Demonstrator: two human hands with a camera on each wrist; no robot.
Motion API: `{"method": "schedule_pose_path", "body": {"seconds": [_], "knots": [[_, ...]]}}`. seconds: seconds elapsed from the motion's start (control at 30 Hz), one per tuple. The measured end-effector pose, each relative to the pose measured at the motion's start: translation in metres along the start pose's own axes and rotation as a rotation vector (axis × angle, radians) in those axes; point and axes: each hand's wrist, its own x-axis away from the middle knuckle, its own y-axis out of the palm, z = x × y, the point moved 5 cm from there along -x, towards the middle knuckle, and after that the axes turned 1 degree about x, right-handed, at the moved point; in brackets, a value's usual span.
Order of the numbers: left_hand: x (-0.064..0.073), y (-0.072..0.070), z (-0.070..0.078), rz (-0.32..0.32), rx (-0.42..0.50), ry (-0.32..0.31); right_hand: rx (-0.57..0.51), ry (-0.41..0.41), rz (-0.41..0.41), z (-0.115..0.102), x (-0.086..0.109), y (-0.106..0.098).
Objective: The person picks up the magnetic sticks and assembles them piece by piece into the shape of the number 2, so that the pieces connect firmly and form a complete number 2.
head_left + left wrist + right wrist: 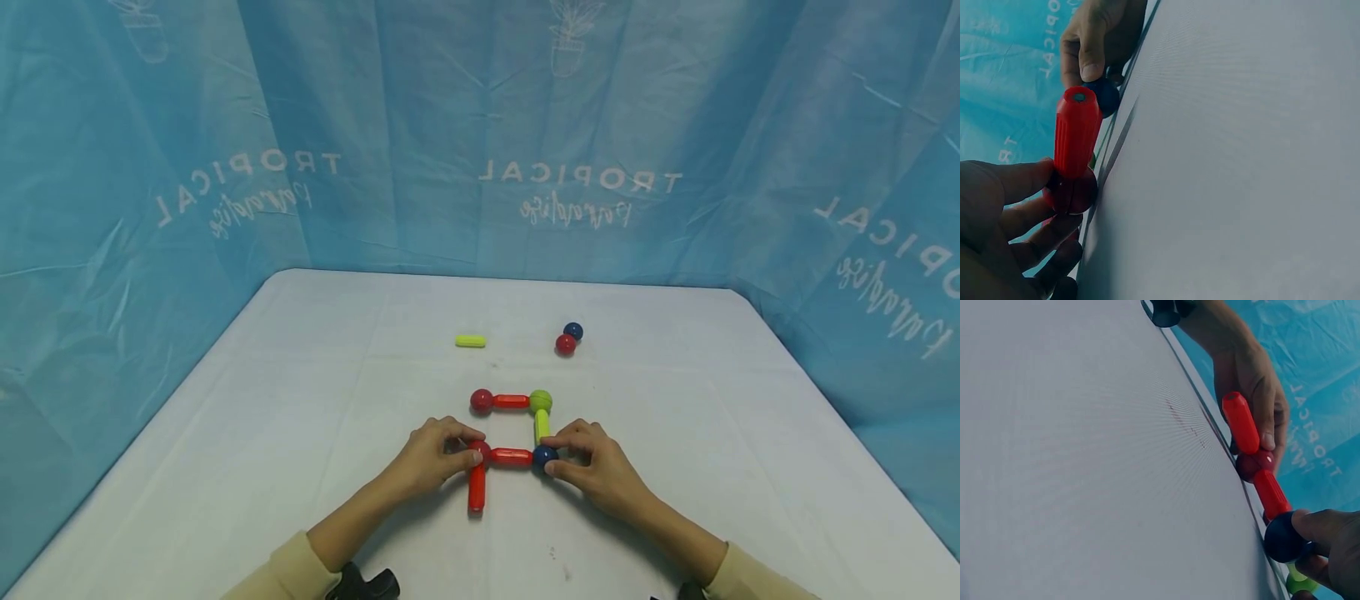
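Note:
My left hand point(429, 460) pinches a red ball point(480, 451) between thumb and fingers. From that ball a red stick point(477, 492) points toward the near edge, its far end free. Another red stick point(512, 457) joins the ball to a dark blue ball point(545, 457), which my right hand point(603, 473) grips with thumb and fingertips. Beyond the blue ball, a yellow-green stick point(542, 423) leads up to a green ball point(540, 401). A third red stick point(512, 401) runs left from there to a second red ball point(482, 401). In the right wrist view the blue ball point(1284, 537) shows large.
Farther back on the white table point(337, 325) lie a loose yellow-green stick point(470, 341), a loose red ball point(565, 345) and a blue ball point(573, 331) close together. A blue printed curtain point(420, 225) hangs around the back and sides.

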Motion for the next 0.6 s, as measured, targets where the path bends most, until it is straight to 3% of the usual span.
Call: {"method": "schedule_pose_path", "body": {"seconds": [0.3,0.6], "knots": [[0.001,0.000,-0.002,0.001,0.003,-0.011,0.041,0.040,-0.018,-0.002,-0.004,-0.005],[0.001,0.001,-0.002,0.004,0.016,-0.011,0.146,-0.079,0.140,-0.010,-0.034,-0.037]]}}
